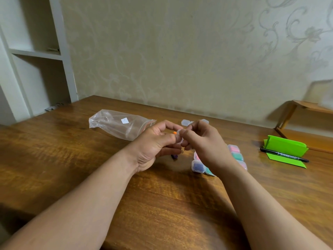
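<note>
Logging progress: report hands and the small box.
Left hand, right hand both pinch small clear box. Orange bit at its edge. Filled boxes beneath right hand.

I see a small clear box point(180, 135) held above the worktop point(162, 204), pinched between the left hand point(155, 147) and the right hand point(203, 141). It's mostly covered by fingers. An orange bit point(175, 132) (too small to identify) shows at its left edge.
</note>
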Demonstrator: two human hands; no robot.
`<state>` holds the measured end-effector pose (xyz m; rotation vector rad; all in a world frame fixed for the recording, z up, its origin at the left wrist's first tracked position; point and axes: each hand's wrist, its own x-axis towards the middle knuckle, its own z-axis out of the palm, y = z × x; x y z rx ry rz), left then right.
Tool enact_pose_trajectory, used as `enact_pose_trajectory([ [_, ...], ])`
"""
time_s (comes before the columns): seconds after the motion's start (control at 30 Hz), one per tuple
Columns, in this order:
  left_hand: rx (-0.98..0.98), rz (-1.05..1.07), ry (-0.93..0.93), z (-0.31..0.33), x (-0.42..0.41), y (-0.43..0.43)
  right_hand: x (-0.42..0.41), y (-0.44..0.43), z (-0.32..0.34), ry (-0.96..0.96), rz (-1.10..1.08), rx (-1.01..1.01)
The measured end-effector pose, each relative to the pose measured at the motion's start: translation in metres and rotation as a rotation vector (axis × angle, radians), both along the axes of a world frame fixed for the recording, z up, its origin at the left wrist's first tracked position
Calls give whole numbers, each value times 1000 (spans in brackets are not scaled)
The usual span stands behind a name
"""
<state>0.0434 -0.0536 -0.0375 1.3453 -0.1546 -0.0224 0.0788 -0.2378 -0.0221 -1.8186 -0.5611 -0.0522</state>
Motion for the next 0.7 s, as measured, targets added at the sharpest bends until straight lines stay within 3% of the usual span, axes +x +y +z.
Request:
enact_pose_trajectory([
  [0.17,7,-3,21,-1,1,2,3,-1,-4,5,2,-21],
  [0.33,-56,32,8,1,1,4,8,-5,-3,50,-19,86],
  [0.57,-70,93,-15,2,-2,3,2,4,-9,-179,-92,-87],
  [0.7,-110,-11,58,7,-6,4,9,-1,-5,-155,-179,-71],
])
